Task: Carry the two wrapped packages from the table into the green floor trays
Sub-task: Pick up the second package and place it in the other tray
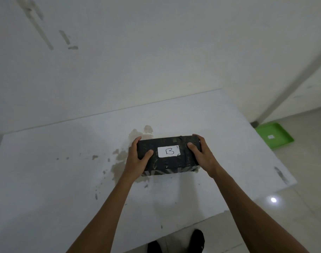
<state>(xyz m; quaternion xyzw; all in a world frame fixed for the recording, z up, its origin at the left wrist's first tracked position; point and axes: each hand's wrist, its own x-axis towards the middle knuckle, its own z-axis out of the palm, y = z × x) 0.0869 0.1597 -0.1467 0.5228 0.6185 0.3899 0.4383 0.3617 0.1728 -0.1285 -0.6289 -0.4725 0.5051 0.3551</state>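
Both hands clasp a dark wrapped package [169, 155], one at each short end. The left hand [137, 157] wraps its fingers round the far left corner, with the thumb pressed on the top face; the right hand [199, 152] mirrors it on the right end, thumb lying on top just beside the white label [168, 151]. That label sits between the two thumbs and bears a handwritten "B". Whether the package rests on the white table [64, 179] or is held just clear of it cannot be told. Brownish stains [119, 156] mark the tabletop just left of the left hand and beyond the package. Well off to the right of the right hand, on the tiled floor past the table's edge, lies a green tray [276, 137] with a small white tag in it. Below the forearms, two dark shoes [198, 240] show at the table's near edge.
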